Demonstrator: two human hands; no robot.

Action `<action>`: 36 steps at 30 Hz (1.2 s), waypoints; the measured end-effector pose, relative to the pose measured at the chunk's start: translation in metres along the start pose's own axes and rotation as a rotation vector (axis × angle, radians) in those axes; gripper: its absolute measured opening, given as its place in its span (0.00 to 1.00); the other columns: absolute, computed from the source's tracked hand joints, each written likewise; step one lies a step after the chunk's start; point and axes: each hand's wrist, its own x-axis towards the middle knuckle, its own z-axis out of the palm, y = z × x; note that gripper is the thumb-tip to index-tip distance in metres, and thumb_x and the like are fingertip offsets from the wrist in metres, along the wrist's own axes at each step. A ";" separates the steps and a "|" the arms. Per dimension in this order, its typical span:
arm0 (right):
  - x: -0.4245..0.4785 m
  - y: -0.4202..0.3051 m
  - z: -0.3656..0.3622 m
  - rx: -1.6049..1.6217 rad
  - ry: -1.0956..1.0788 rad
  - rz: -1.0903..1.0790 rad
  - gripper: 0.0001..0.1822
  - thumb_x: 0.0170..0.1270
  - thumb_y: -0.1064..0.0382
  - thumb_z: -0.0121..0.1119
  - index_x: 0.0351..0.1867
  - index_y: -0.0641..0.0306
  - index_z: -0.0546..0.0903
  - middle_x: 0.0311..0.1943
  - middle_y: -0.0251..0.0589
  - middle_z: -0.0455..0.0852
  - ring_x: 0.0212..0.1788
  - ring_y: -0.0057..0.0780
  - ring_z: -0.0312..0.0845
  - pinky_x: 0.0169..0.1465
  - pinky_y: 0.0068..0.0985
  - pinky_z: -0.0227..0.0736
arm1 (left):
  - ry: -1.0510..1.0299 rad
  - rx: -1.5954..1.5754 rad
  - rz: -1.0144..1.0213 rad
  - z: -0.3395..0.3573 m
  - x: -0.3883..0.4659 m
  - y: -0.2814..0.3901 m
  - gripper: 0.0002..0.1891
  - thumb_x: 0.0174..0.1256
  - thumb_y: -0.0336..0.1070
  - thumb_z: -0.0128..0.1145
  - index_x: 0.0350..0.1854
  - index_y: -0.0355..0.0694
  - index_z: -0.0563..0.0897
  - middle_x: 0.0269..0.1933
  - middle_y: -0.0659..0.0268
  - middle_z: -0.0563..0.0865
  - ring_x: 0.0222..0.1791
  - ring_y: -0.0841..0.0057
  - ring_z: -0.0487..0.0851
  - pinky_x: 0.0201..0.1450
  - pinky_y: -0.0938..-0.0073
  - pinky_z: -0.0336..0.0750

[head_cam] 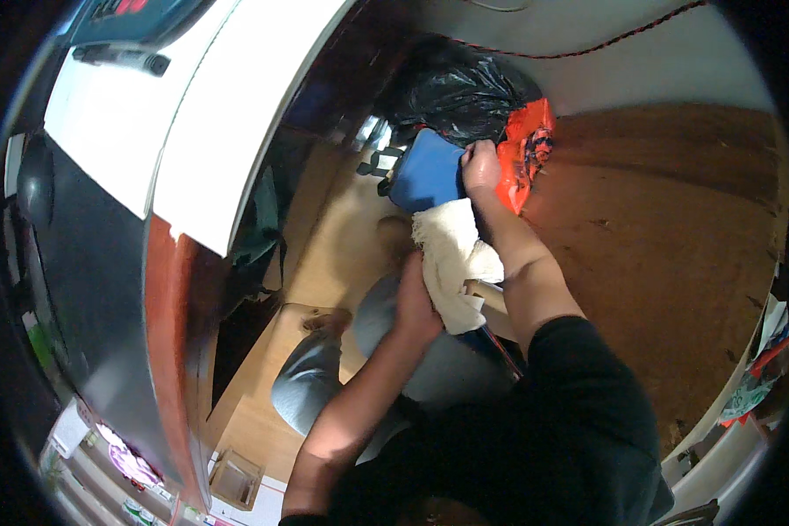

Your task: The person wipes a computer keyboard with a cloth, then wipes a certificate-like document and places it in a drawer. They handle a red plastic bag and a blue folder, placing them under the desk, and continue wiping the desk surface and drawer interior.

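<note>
A cream cloth [450, 253] hangs over my left hand [419, 296], which holds it from below; the cloth hides part of the fingers. Farther ahead, my right hand [481, 166] grips the right edge of a blue flat-sided object [430, 171], whose exact kind I cannot tell. Close to the right hand lies a bright orange plastic bag [525, 154] with dark markings. Behind these rests a shiny black plastic bag [467, 92].
White sheets [237, 112] cover a raised surface at upper left, with a dark marker [121, 59] on them. A brown wooden panel [664, 250] stretches along the right. A small wooden box [237, 480] stands at lower left.
</note>
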 end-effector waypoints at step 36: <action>0.077 -0.105 -0.041 0.685 -0.802 -0.449 0.17 0.72 0.53 0.65 0.53 0.61 0.90 0.55 0.46 0.91 0.58 0.43 0.87 0.64 0.36 0.78 | 0.363 0.437 0.458 0.032 0.074 0.038 0.30 0.81 0.48 0.55 0.77 0.38 0.67 0.69 0.56 0.78 0.64 0.64 0.80 0.65 0.62 0.78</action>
